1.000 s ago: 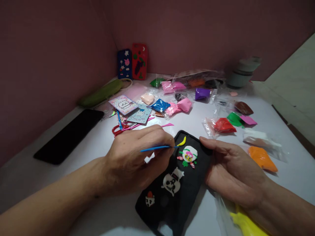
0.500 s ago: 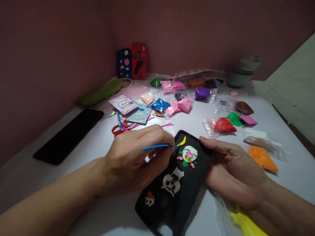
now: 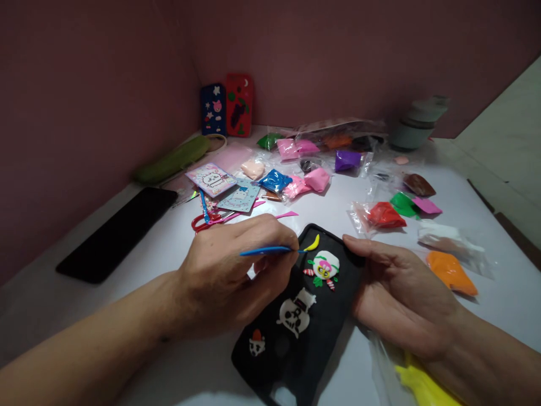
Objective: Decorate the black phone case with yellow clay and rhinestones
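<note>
My left hand (image 3: 245,265) pinches a thin blue modelling tool (image 3: 265,250). Its tip meets the lower end of a small curved yellow clay piece (image 3: 312,243) near the top of a black phone case (image 3: 325,316). With the thumb on its upper right edge, my right hand (image 3: 401,293) grips the case, which lies tilted above the table. Below the yellow piece is a white clay face (image 3: 326,265) with pink, yellow and green parts. Farther down the case are a white skull-like figure (image 3: 295,317) and a small white figure with an orange top (image 3: 256,342).
Bagged clay in several colours, such as red (image 3: 384,215), orange (image 3: 451,273) and blue (image 3: 275,180), lies beyond and to the right. Red-handled scissors (image 3: 203,222), cards (image 3: 239,195) and a black phone (image 3: 118,234) lie left. Two decorated cases (image 3: 239,105) lean on the wall.
Almost nothing differs. The blue tool has shifted very slightly left in my left hand, while the phone case and my right hand stay in place.
</note>
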`<state>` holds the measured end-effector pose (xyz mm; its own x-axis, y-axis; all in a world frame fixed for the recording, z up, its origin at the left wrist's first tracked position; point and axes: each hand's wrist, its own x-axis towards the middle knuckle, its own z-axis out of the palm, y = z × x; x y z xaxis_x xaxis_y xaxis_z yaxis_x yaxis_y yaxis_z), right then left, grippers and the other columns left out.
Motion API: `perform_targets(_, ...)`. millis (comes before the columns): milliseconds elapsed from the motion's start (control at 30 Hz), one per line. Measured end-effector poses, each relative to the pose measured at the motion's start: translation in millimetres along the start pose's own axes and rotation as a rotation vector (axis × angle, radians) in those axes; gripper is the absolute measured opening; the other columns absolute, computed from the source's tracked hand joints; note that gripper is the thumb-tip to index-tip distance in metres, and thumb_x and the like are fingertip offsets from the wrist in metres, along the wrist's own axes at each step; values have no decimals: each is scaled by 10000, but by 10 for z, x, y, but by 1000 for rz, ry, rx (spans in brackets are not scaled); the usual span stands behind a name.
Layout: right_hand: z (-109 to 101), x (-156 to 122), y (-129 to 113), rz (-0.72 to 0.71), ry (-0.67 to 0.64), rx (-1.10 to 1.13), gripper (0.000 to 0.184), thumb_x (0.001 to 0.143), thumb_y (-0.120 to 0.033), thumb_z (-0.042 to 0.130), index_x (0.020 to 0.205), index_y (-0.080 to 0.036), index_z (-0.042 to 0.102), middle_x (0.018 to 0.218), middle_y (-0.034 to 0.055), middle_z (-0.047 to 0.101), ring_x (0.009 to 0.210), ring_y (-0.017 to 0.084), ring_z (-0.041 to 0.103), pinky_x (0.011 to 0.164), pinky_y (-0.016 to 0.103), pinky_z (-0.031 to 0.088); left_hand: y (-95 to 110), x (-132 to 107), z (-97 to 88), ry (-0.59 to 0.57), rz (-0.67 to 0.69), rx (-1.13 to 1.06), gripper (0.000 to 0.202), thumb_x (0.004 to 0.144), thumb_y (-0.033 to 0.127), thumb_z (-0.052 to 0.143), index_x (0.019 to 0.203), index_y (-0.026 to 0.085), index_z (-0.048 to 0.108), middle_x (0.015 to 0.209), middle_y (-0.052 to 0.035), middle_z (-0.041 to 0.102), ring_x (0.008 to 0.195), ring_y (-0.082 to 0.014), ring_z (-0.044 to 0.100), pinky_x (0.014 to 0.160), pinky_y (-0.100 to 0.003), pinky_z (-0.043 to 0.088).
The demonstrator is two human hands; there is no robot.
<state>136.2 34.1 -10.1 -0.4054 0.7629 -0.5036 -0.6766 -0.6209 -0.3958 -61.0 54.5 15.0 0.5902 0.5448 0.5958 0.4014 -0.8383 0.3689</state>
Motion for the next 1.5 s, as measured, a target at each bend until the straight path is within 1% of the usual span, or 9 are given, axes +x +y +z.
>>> perform_targets(133,17,-13,0,5,24,22,122,762,-159,578,793,-155,696,766,76,738,862,251,676,940,435,462,-6,-3,-5,-4,-4,2,118,796,27,558,822,141,575,665,20,583,540,-50,501,528,-165,437)
perform_targets(267,14,-35,-1,10,22,37,144,766,-157,574,834,-151,701,816,79,745,867,248,676,948,431,460,1,-4,-22,-4,-16,20,135,804,34,544,839,161,572,673,18,593,538,-64,521,523,-179,452)
perform_targets(433,-10,-28,-2,16,16,34,132,774,-172,578,822,-161,700,834,73,745,857,241,678,950,425,458,20,1,-42,-19,-23,44,116,805,46,550,834,155,572,671,15,596,540,-68,545,540,-182,468)
perform_targets(633,-11,-15,-2,9,8,2,149,748,-175,600,850,-160,708,853,79,750,844,250,678,927,424,476,11,11,-30,8,-18,45,103,797,36,558,816,135,580,668,16,587,536,-57,530,535,-171,454)
perform_targets(833,10,-5,-2,15,39,13,163,727,-170,601,848,-152,709,853,88,751,866,263,671,913,438,480,-16,7,-3,6,1,-1,110,788,21,561,826,121,585,685,5,599,562,-58,527,534,-168,437)
perform_targets(1000,13,-14,-1,19,80,11,148,718,-176,599,828,-180,698,814,72,745,901,270,662,912,461,469,-29,-4,-6,-4,-5,4,115,796,22,550,824,130,579,673,16,588,557,-55,518,531,-164,433)
perform_targets(1133,-5,-14,4,4,50,14,169,722,-171,602,859,-157,701,812,80,742,885,266,661,920,454,465,-12,3,-22,-6,-16,25,116,802,33,544,826,140,580,676,18,594,547,-54,517,514,-161,426)
perform_targets(1333,-10,-9,4,10,27,36,159,725,-164,612,851,-124,700,835,97,740,843,253,667,927,436,463,-3,3,-14,-4,-22,18,108,805,33,547,831,131,584,679,19,595,546,-50,519,538,-163,437)
perform_targets(1500,-24,-16,7,12,1,44,156,740,-162,603,852,-117,702,770,87,730,816,240,667,922,413,470,-26,6,-8,-20,-1,17,105,806,28,543,824,125,580,679,17,587,564,-50,512,542,-164,430)
